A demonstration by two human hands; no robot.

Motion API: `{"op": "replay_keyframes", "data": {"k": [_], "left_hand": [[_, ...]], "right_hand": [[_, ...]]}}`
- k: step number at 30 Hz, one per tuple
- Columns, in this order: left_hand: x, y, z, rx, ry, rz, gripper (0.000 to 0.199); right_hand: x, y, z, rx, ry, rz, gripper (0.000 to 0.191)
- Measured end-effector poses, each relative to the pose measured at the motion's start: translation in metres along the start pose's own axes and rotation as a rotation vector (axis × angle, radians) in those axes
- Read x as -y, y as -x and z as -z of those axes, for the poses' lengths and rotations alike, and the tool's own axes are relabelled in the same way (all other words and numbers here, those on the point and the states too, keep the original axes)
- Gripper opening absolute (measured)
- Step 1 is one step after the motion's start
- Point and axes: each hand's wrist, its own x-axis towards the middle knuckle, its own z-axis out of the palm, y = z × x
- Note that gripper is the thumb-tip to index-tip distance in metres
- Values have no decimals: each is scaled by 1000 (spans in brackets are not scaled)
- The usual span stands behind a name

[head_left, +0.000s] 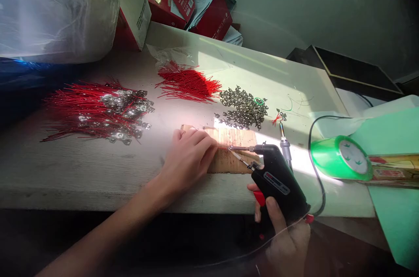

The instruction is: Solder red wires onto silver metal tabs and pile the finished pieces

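Observation:
My left hand [190, 154] rests on the left part of a brown cardboard piece [234, 165], fingers pressed together at a red wire [223, 148]. My right hand [284, 229] is wrapped round a black soldering gun [278, 181] with a red trigger. Its metal tip and a thin feed tube meet close to the wire's end, right of my left fingers. Behind the cardboard lies a heap of small metal terminals [244, 106]. A bundle of red wires [190, 84] is further back. To the left is a pile of red wires with terminals attached [101, 111].
A second soldering iron [285, 143] lies right of the cardboard, near a black cable [310, 146]. Green tape [340, 157] sits at the right. Red boxes [212, 15] stand behind, a large plastic bag [59, 10] at the back left. The table's front edge [131, 205] is near.

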Motion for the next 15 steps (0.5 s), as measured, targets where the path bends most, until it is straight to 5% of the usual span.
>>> {"op": "replay_keyframes", "data": {"k": [15], "left_hand": [[-1,-2,0,10,-7,4,21]], "right_hand": [[-5,1,-1,-13,0,5,34]]}}
